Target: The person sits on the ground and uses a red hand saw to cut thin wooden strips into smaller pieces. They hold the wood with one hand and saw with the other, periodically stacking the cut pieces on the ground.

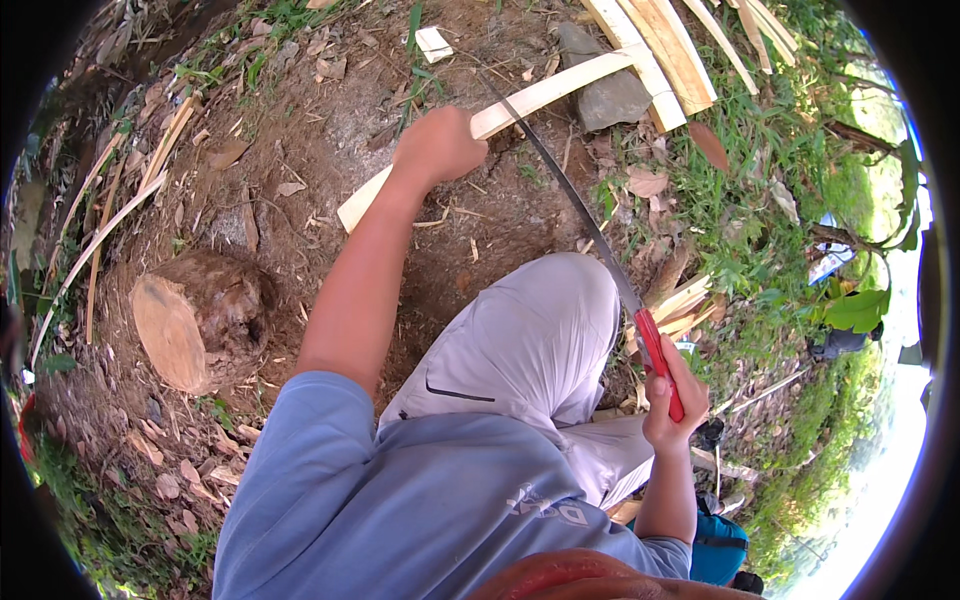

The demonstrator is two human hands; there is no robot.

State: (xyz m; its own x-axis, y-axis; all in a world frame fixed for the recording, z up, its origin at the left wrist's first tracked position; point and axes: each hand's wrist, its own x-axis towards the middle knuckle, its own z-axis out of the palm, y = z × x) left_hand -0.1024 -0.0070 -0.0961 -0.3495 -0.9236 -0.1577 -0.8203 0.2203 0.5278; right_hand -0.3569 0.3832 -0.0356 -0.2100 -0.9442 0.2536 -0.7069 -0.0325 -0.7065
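Observation:
My left hand (437, 148) is closed round a pale wooden slat (550, 90), which slants from lower left up to the right. The slat's far right end rests near a grey stone (608, 95) and other boards. In my right hand (677, 393) is the red handle of a handsaw (570, 190). Its long, narrow dark blade runs up and left and crosses the slat just right of my left hand. Whether the teeth have cut into the wood is too small to tell.
A short log (205, 315) lies on the dirt at the left, near thin wood strips (100, 235). Long boards (665, 55) lie at the upper right. A small offcut (433, 44) sits beyond the slat. Split wood pieces (685, 305) lie right of my knee, with grass beyond.

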